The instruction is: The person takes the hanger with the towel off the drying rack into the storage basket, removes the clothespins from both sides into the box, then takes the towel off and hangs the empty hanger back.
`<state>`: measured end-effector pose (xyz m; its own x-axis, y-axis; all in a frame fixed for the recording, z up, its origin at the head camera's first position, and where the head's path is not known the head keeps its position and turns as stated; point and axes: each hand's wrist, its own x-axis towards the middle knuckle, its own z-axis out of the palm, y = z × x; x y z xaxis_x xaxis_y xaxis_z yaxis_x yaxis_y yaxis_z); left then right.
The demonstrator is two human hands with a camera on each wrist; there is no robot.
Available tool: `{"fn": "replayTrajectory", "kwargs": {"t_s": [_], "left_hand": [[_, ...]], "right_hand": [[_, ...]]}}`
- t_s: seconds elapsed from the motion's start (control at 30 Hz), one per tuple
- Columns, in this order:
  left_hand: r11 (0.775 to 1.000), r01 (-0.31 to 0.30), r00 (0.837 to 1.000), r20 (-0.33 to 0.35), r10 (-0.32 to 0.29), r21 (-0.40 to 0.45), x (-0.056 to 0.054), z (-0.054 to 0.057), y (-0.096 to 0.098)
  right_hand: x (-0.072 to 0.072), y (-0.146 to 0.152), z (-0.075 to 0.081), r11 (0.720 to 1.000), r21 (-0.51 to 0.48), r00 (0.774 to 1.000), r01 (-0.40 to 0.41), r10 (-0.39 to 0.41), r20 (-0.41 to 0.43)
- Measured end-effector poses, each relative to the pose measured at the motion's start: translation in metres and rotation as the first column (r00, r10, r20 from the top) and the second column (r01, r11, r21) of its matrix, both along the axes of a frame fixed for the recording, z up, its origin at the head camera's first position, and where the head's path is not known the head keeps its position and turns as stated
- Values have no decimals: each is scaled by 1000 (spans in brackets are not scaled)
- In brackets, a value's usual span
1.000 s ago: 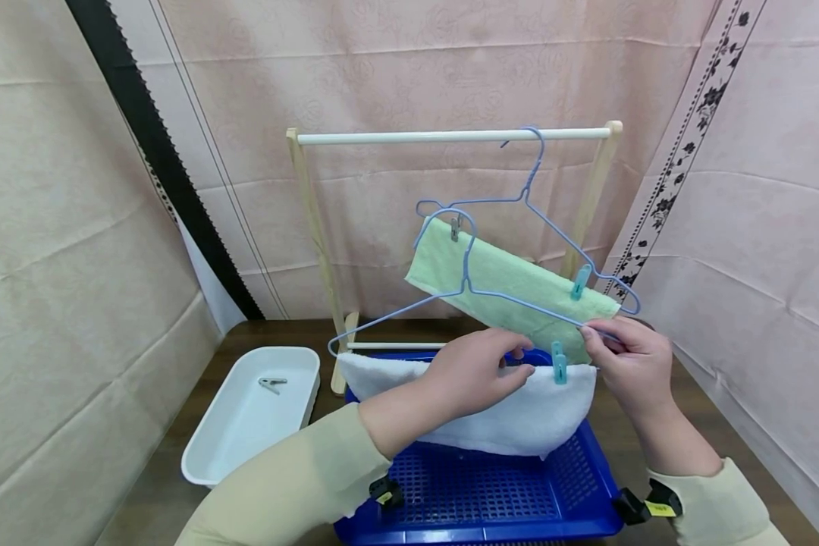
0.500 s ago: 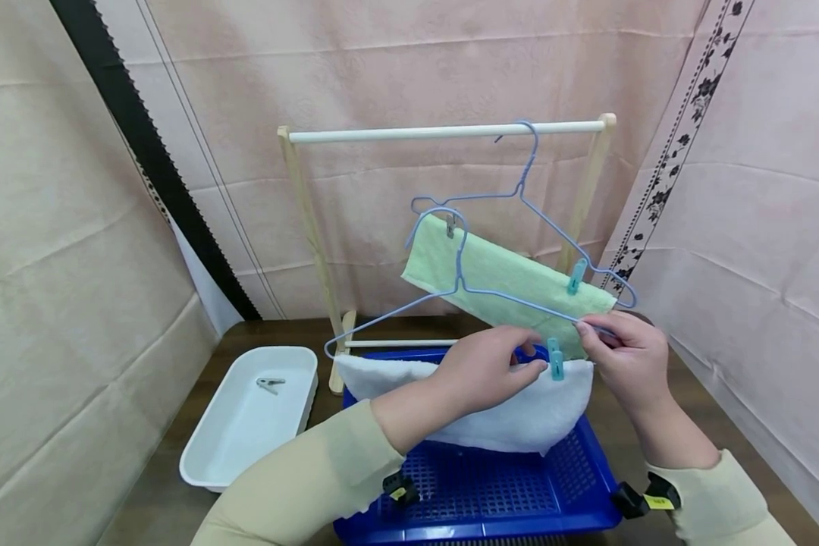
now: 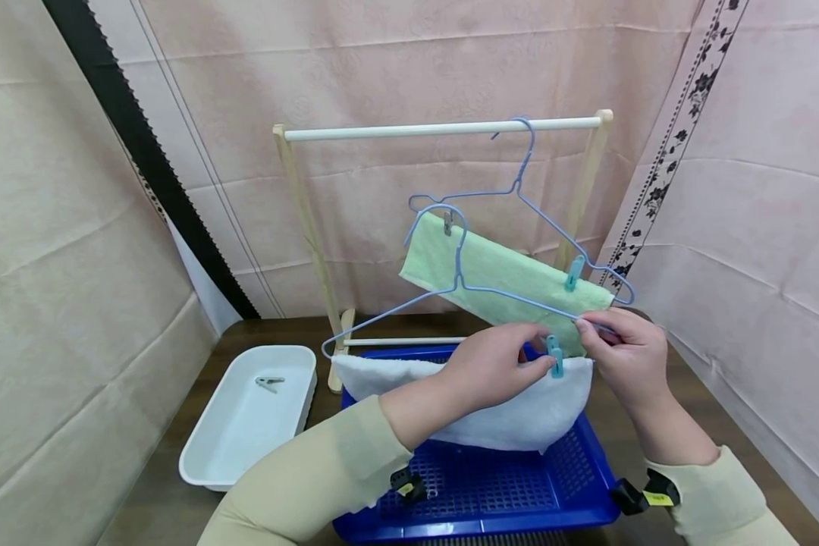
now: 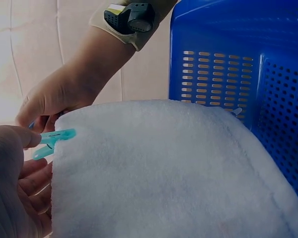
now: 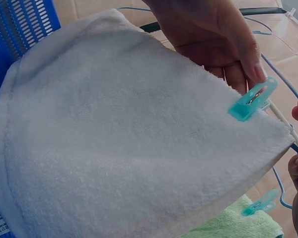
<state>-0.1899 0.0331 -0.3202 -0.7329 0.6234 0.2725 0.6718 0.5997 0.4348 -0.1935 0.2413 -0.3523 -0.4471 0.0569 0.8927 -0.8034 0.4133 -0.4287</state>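
Observation:
My right hand (image 3: 628, 350) pinches the right end of a blue hanger (image 3: 519, 298) between thumb and fingers. From its lower bar hangs a white towel (image 3: 505, 425), which fills much of both wrist views. A turquoise clothespin (image 5: 253, 101) bites the towel's top edge near that end. My left hand (image 3: 494, 368) reaches across in front of the towel, its thumb tip at the clothespin's handle; in the left wrist view its other fingers (image 4: 37, 186) lie loosely behind the towel's edge, apart from the lower handle.
Behind, a second blue hanger (image 3: 553, 224) hangs on a white rod (image 3: 382, 133) and carries a green towel (image 3: 498, 265) with two clips. A blue basket (image 3: 478, 523) stands below the white towel. A white tray (image 3: 225, 432) at left holds a small clip (image 3: 269, 383).
My left hand has moved right until its thumb meets the turquoise clothespin. The right hand keeps its pinch on the hanger, and the camera view has shifted slightly.

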Motion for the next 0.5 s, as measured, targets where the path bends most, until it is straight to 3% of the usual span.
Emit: {"fn": "replayTrajectory", "kwargs": {"t_s": [0.5], "left_hand": [[1000, -1, 998, 62, 0, 25, 5, 6, 4]], "right_hand": [[3, 1, 1, 1000, -18, 1000, 20, -20, 4]]}}
